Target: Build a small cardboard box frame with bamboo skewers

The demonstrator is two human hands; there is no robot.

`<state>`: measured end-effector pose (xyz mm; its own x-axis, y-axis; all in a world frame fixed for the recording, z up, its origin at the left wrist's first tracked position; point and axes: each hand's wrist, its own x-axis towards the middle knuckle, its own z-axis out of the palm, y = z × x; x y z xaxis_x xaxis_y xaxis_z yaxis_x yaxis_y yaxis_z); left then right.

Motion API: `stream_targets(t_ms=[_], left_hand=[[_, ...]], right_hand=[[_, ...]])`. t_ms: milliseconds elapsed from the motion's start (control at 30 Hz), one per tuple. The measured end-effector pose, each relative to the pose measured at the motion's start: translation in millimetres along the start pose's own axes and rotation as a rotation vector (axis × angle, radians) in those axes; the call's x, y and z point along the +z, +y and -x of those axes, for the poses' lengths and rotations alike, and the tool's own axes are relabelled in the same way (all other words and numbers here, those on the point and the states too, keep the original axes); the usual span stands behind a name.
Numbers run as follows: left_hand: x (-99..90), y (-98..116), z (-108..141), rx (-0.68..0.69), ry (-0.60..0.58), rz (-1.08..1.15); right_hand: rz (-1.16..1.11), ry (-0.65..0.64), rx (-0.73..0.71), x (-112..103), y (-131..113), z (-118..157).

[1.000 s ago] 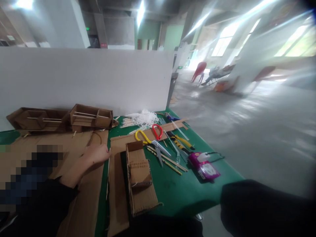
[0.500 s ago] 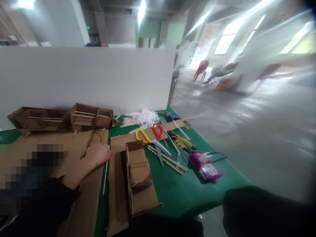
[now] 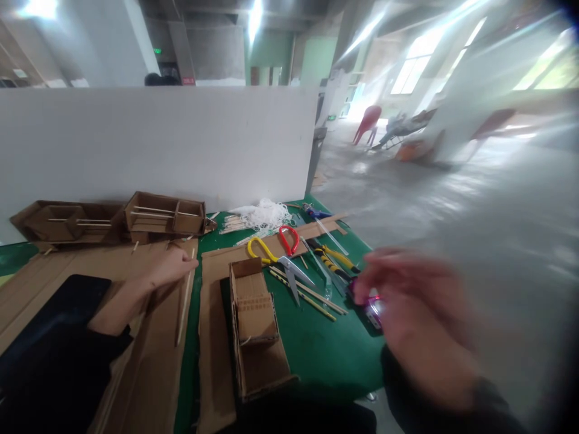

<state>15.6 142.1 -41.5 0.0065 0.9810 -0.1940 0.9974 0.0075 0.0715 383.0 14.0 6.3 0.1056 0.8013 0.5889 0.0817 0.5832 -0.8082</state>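
My left hand (image 3: pixel 169 268) is closed around the upper part of a thin wooden stick (image 3: pixel 184 307), over brown cardboard (image 3: pixel 154 361) at the left. Blurred by motion, my right hand (image 3: pixel 398 289) is over the magenta device (image 3: pixel 373 310) at the table's right edge and hides most of it; its fingers are too smeared to read. Between the hands lie an open cardboard box (image 3: pixel 256 319) with an inner partition and scissors (image 3: pixel 287 262) with one yellow and one red handle.
Two partitioned cardboard boxes (image 3: pixel 165 214) stand against a white panel (image 3: pixel 158 138). White bands (image 3: pixel 266 216), yellow-black pliers (image 3: pixel 332 259), a glue gun (image 3: pixel 315 212) and loose sticks (image 3: pixel 312 289) lie on the green table (image 3: pixel 325 355). A dark tablet-like object (image 3: pixel 67 307) rests at left.
My right hand has come into view from the right, over the magenta device. My left hand has shifted slightly left, and the stick's lower end has moved left and up.
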Motion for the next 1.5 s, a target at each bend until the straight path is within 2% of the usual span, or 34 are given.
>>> stream_targets(t_ms=[100,167,233,300,367,467,533,600,700,733,800,867,933,1000,1100,1200,1333,1433,1500], left_hand=[[-37.4,16,21,0.045,0.058,0.07],[-59.2,40,41,0.171,0.116,0.183],[-72.7,73,59,0.308,0.193,0.302],[-77.5,107,70,0.449,0.196,0.422],[-76.3,135,74,0.527,0.205,0.518],[-70.6,155,70,0.569,0.225,0.564],[-65.1,154,66,0.576,0.203,0.592],[-55.6,144,65,0.55,0.106,0.589],[-30.7,125,74,0.515,-0.106,0.411],[-20.3,121,79,0.521,-0.133,0.323],[-0.2,118,88,0.576,-0.109,0.194],[14.6,120,95,0.62,-0.051,0.136],[20.9,122,98,0.66,0.052,0.111],[19.8,121,97,0.756,0.209,0.068],[14.1,111,96,0.973,0.506,-0.017],[13.2,101,96,1.111,0.714,-0.042],[17.8,99,97,1.143,0.83,-0.036],[20.4,100,96,1.129,0.825,-0.036],[21.1,99,95,1.1,0.78,-0.024]], right_hand=[[0.02,-0.229,0.193,8,19,-9],[0.035,-0.451,0.349,19,32,-15],[0.034,-0.646,0.438,32,40,-18],[-0.012,-0.763,0.482,45,45,-17],[-0.096,-0.81,0.516,54,48,-15],[-0.203,-0.827,0.555,55,52,-15],[-0.242,-0.806,0.563,48,58,-19],[-0.303,-0.722,0.566,38,66,-23],[-0.436,-0.461,0.595,21,81,-30],[-0.456,-0.38,0.6,16,85,-31],[-0.446,-0.284,0.596,10,89,-32],[-0.411,-0.272,0.572,9,90,-31],[-0.396,-0.275,0.568,10,89,-31],[-0.416,-0.234,0.59,11,87,-31],[-0.517,-0.103,0.634,10,86,-33],[-0.648,-0.051,0.679,8,88,-34],[-0.696,-0.171,0.7,10,90,-31],[-0.669,-0.247,0.683,17,89,-28],[-0.657,-0.281,0.691,20,88,-26]])
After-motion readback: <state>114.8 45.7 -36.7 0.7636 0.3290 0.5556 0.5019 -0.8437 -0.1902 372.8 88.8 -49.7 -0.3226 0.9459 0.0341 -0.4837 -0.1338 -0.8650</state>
